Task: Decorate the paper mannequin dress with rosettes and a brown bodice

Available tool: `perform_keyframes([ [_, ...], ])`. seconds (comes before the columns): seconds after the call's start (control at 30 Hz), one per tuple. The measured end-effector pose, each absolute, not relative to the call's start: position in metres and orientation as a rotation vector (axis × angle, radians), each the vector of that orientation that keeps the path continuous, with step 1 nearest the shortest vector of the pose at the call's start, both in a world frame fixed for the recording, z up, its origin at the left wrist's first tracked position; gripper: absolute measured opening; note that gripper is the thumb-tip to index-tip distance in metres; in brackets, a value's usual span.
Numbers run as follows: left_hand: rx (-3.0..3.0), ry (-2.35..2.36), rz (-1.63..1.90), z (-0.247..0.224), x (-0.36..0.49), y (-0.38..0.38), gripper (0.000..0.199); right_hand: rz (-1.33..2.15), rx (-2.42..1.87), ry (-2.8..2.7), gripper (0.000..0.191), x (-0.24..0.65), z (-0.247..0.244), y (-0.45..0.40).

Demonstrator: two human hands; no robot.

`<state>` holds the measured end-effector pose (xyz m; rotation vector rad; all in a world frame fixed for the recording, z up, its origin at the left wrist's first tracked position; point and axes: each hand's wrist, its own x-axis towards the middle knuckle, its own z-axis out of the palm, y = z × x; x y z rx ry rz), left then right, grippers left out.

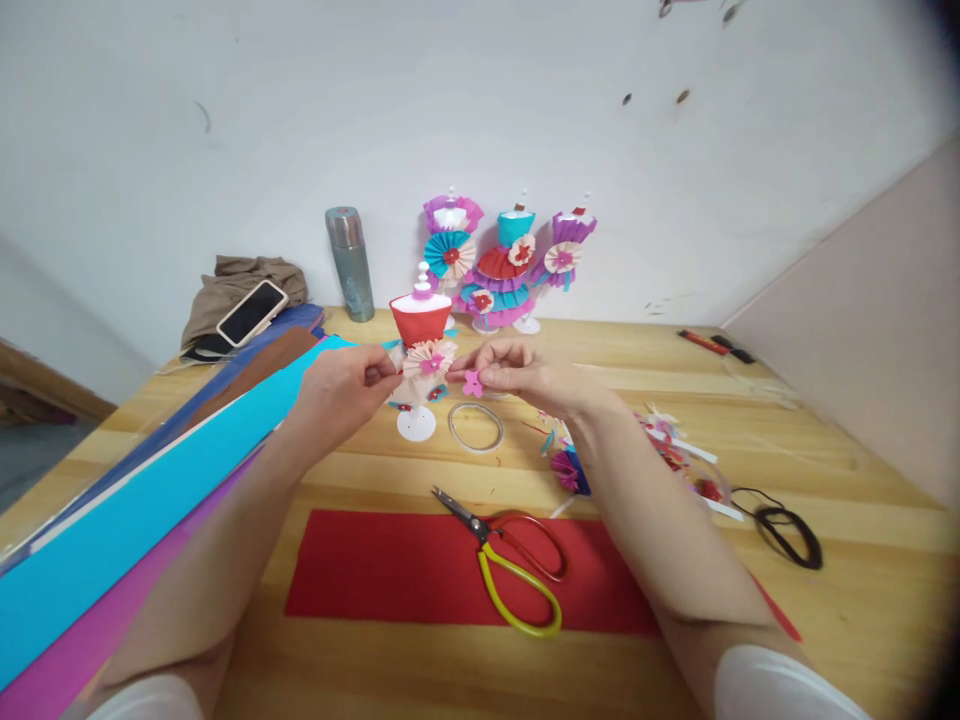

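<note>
A small white dress stand with a red top (421,322) stands between my hands, a pleated cream rosette (429,360) with a pink centre on its waist. My left hand (352,385) is closed at the rosette's left side, its fingertips pinching at the cream paper there. My right hand (517,372) pinches a small pink flower (473,383) just right of the rosette. Under the hands lies a roll of clear tape (476,428) on the table.
Scissors (484,535) lie on red paper (360,565) in front. Decorated dress stands (516,270) and a flask (351,265) stand behind. Coloured paper (172,480) and a phone (252,313) are at left; paper scraps (675,450) and a black cord (787,535) at right.
</note>
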<state>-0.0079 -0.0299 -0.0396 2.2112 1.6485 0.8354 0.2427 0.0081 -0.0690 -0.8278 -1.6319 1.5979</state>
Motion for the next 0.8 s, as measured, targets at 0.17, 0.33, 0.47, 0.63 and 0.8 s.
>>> perform_keyframes([
  [0.17,2.186,1.65,0.794,-0.041,-0.006,-0.029,0.016,1.653,-0.807,-1.587,0.035,0.238,-0.076,0.011],
  [0.33,2.175,1.647,0.762,-0.043,-0.006,-0.027,0.017,1.712,-0.776,-1.555,0.037,0.234,-0.081,0.013],
  [0.47,2.178,1.651,0.764,-0.042,-0.006,-0.027,0.018,1.723,-0.776,-1.542,0.037,0.234,-0.082,0.013],
  [0.63,2.245,1.561,0.616,-0.031,-0.019,-0.029,0.024,1.695,-0.788,-1.585,0.039,0.235,-0.077,0.011],
  [0.8,2.265,1.66,0.514,-0.023,-0.04,-0.027,0.026,1.639,-0.854,-1.649,0.036,0.243,-0.069,0.01],
])
